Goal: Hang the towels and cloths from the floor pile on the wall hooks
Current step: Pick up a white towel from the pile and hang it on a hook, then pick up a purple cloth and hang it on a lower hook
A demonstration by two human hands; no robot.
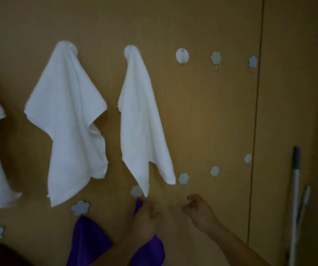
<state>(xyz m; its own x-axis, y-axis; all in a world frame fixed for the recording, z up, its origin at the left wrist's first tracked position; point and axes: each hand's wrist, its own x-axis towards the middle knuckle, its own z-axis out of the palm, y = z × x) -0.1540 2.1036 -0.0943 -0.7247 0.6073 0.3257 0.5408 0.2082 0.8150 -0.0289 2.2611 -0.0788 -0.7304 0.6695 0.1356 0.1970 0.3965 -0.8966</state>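
Left hand [144, 217] grips the top corner of a purple cloth [148, 250] and holds it up against a hexagonal wall hook [136, 191], just below the tip of a hanging white towel [142, 120]. Right hand [198, 210] is raised beside it, near the wall, its grip curled with nothing visible inside. A second purple cloth [87, 244] hangs from a flower-shaped hook [80, 207] to the left, under another white towel [68, 120].

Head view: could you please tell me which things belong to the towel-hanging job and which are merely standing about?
Job: purple cloth gripped by left hand, hexagon hook above it, hung purple cloth, white towels, free round hook.
Lying about: two poles at right.
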